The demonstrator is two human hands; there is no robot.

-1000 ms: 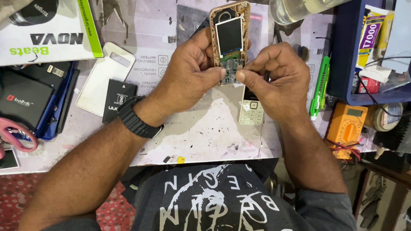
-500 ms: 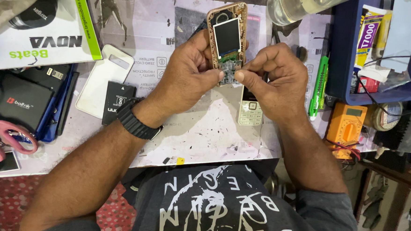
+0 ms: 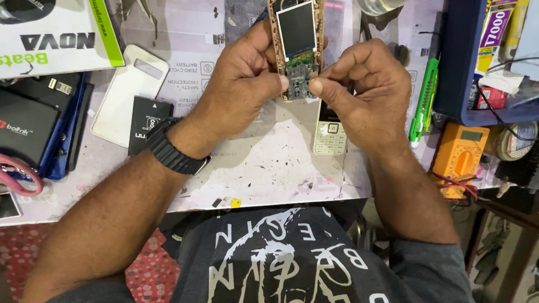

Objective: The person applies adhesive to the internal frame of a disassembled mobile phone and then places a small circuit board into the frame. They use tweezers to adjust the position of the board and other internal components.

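Both hands pinch an opened phone (image 3: 297, 42) above the surface (image 3: 263, 157): left hand (image 3: 242, 85) grips its left edge, right hand (image 3: 362, 92) nips the circuit board's right edge. Beneath lies a keypad (image 3: 330, 135); a cutter (image 3: 424, 99) and multimeter (image 3: 460, 152) crowd the right.

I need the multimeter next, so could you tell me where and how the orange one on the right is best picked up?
Grip the orange multimeter across its two long sides, coming from above. It lies flat, face up, body narrow. Red leads trail from its lower end, so take the upper half, nearer the blue tray.
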